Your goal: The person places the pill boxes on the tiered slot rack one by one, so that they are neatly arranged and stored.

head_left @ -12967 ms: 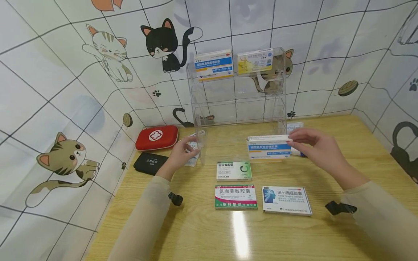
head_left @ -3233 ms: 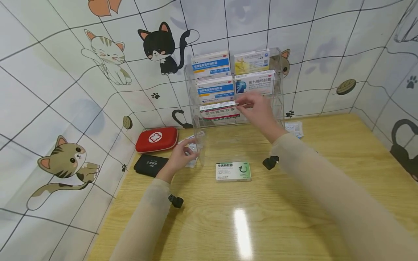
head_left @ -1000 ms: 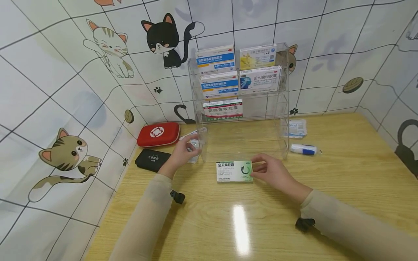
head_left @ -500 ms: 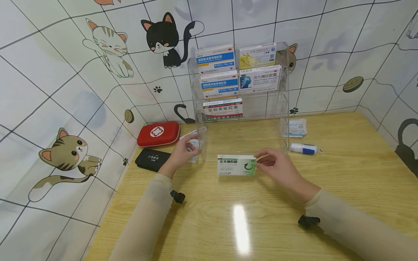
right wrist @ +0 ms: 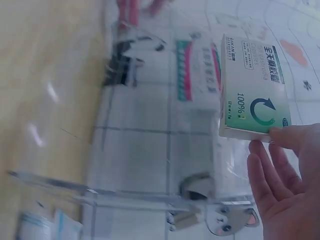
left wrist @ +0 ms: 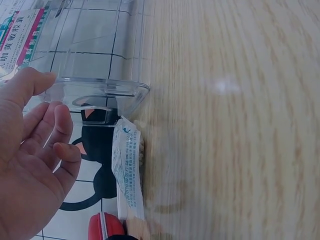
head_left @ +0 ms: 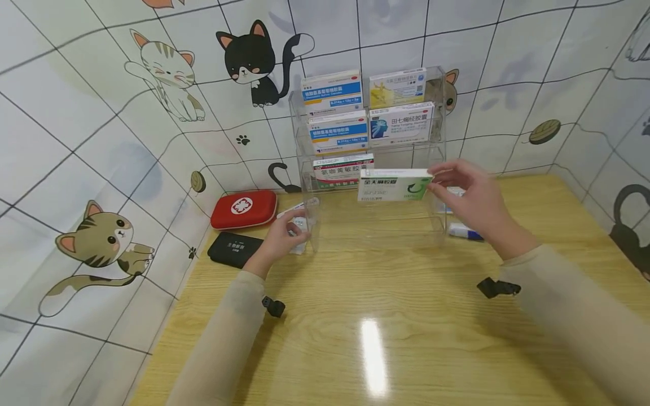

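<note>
My right hand [head_left: 472, 194] pinches the right end of a white and green medicine box [head_left: 393, 186], held up in front of the rack's third tier. Thumb and fingertips grip its green end in the right wrist view, where the box [right wrist: 252, 87] shows its printed face. On the left, my left hand [head_left: 278, 239] holds the side edge of the clear acrylic rack [head_left: 376, 225] between thumb and fingers; in the left wrist view the thumb lies against the rack's side panel [left wrist: 102, 87]. A red, white and green medicine box [head_left: 332, 175] stands in the third tier's left half.
Two blue-and-white boxes [head_left: 339, 135], a yellow box [head_left: 398, 89] and a white box with a head picture [head_left: 401, 125] fill the upper tiers. A red case [head_left: 244, 208], a black pouch [head_left: 235, 250] and white packets [head_left: 299, 225] lie left. A blue-and-white roll [head_left: 464, 231] lies right.
My right hand has picked the green-and-white box off the table and raised it toward the rack. Earlier, other boxes went into the second and third tiers. The left hand stays at the rack's side.
</note>
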